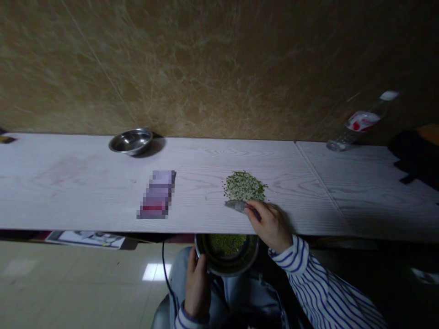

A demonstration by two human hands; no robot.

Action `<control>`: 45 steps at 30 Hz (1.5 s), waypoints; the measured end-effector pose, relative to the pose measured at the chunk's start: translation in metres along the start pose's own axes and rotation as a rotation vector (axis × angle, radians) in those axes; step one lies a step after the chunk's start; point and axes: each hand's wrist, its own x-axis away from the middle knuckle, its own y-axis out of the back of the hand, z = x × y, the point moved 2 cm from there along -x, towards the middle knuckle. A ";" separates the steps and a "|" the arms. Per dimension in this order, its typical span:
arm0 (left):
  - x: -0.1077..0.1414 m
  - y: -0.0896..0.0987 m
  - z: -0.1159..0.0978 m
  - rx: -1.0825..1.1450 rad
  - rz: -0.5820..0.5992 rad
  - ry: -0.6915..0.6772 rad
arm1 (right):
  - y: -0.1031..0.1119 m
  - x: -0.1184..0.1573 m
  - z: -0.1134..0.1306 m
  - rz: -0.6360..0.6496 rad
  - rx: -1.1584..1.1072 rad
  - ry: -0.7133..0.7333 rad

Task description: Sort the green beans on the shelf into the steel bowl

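Note:
Small green beans mixed with white grains [244, 185] lie spread in a thin patch on the pale wooden table [199, 214]. My right hand [269, 224] is closed on the dark handle of a small flat grey blade [236, 205], which rests at the near edge of the patch. Below the table's front edge, over the lap, my left hand [198, 284] grips the left rim of a metal bowl [253, 261] that has green beans [228, 243] in it. The table edge hides the far part of this bowl.
A second metal bowl [131, 142] stands at the back left by the wall. A pixelated flat object [156, 195] lies left of the beans. At the right are a clear plastic bottle [361, 122] and a dark item [416, 153].

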 end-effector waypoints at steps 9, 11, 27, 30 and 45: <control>-0.007 -0.012 0.007 0.110 0.093 0.039 | -0.003 -0.022 -0.019 0.044 0.028 0.011; -0.004 -0.015 0.006 0.135 0.094 0.067 | -0.002 -0.024 -0.019 0.038 0.016 0.023; 0.002 -0.007 -0.001 0.110 0.068 0.123 | 0.015 -0.021 -0.006 -0.009 0.107 0.041; 0.002 -0.005 -0.005 0.079 0.055 0.121 | 0.012 -0.034 0.003 0.045 0.139 0.074; -0.006 0.007 -0.004 0.185 0.042 0.160 | -0.041 -0.153 0.021 0.383 0.240 0.231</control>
